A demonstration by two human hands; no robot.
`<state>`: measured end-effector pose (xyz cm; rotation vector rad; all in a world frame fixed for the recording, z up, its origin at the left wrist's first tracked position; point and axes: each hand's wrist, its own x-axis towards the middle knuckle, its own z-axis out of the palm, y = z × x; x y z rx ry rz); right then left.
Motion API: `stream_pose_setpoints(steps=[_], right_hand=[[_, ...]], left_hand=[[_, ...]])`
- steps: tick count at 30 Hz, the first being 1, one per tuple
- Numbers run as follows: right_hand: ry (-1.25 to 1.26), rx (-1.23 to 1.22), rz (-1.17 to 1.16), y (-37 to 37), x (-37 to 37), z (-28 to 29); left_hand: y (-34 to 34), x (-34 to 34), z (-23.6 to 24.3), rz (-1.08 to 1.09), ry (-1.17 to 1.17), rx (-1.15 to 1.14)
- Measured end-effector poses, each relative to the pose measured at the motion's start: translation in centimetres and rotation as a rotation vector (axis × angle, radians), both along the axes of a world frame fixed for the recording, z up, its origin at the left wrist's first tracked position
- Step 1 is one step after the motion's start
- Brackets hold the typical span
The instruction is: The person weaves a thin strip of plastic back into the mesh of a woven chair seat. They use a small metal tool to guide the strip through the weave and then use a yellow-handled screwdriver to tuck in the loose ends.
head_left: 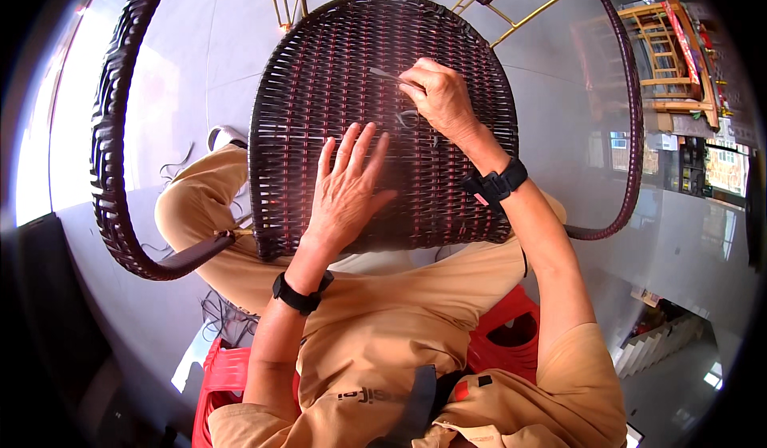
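Probably, the dark woven seat (pixel 319 57) is light for its breadth, with stiff, springy strands that a thin point might snag; its rounded rim or the wrapped armrests (pixel 637 128) look like the surest holds. The left hand (pixel 345 196) spreads its fingers over the seat's near, left-of-centre part, apparently resting on it. The right hand (pixel 438 101), above the seat's right half, pinches a thin grey tool (pixel 380 73), likely hard and slim, its tip pointing left, just beyond the left fingertips.
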<state>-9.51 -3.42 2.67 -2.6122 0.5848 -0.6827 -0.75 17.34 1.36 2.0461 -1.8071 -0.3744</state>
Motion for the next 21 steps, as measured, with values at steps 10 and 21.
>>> stream_pose_setpoints(steps=[10,21], right_hand=[[-0.001,0.007,-0.022,0.2,-0.6,-0.9],[0.061,-0.033,0.026,-0.6,-0.4,-1.6]], left_hand=[[-0.2,0.0,0.3,0.013,0.036,0.003],[-6.1,-2.6,0.7,0.136,0.137,-0.084]])
